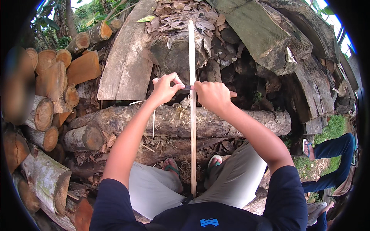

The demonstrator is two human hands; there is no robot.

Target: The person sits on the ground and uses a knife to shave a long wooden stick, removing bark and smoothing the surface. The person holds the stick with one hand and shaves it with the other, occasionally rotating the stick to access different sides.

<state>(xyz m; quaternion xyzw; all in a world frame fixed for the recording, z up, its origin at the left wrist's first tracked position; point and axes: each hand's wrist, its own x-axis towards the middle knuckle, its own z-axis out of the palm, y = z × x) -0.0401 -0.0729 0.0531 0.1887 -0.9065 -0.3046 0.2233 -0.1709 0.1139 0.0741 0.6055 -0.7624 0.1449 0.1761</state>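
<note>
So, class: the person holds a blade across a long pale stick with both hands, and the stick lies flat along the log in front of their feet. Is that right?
Not quite. In the head view both hands, left hand and right hand, do hold the blade across the pale stick, but the stick runs away from the person's lap, crossing the log, not lying along it.

I see no packages, labels, signs or screens here. Around me there are only logs and leaves.

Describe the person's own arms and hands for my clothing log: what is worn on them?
Both arms wear short dark navy sleeves that end above the elbow; the forearms are bare. The left hand and the right hand are bare too: no gloves, and no watch, ring or band shows on either wrist. The sleeves are plain, without markings.
</note>
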